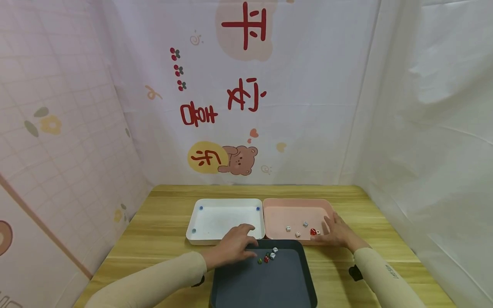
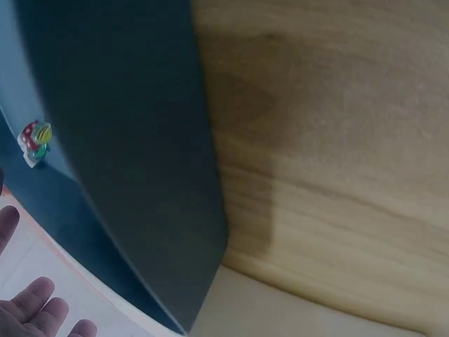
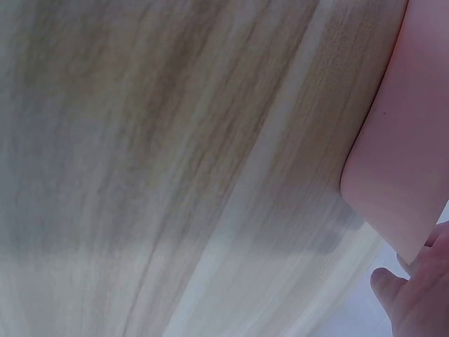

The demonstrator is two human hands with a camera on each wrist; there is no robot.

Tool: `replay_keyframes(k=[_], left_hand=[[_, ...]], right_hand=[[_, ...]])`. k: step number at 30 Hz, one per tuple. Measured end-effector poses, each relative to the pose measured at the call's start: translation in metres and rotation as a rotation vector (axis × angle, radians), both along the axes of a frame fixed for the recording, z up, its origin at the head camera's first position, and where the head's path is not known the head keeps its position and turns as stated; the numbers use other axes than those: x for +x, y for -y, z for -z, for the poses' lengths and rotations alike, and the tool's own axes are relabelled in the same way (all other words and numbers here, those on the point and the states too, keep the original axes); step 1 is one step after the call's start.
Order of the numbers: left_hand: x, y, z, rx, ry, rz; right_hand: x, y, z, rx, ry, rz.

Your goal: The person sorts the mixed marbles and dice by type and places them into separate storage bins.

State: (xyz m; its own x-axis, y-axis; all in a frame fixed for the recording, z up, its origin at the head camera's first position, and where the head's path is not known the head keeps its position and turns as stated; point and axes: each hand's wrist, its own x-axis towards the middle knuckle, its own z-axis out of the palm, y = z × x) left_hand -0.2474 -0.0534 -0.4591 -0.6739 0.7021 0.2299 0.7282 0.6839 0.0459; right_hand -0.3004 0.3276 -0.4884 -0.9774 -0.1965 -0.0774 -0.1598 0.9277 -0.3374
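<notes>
My left hand hovers over the back left corner of a dark tray, fingers apart and nothing seen between them. Just right of its fingertips lie small dice, among them a red die, a white die and a green die. Over the front right corner of a pink tray, my right hand has thumb and fingers spread. A red die sits near its thumb. Several white dice lie in that tray. The right wrist view shows only part of that hand.
A white tray stands left of the pink one, holding blue dice near its edges. All the trays are on a wooden table. Printed cloth hangs behind and at both sides.
</notes>
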Motion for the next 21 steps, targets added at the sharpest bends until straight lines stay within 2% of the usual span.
replay_keyframes(k=[10, 21], left_hand=[[0.002, -0.007, 0.011, -0.034, -0.016, 0.04], [0.004, -0.013, 0.014, -0.041, -0.033, 0.07]], right_hand=[[-0.001, -0.001, 0.001, 0.013, -0.013, -0.001], [-0.002, -0.002, 0.002, 0.019, -0.027, -0.013]])
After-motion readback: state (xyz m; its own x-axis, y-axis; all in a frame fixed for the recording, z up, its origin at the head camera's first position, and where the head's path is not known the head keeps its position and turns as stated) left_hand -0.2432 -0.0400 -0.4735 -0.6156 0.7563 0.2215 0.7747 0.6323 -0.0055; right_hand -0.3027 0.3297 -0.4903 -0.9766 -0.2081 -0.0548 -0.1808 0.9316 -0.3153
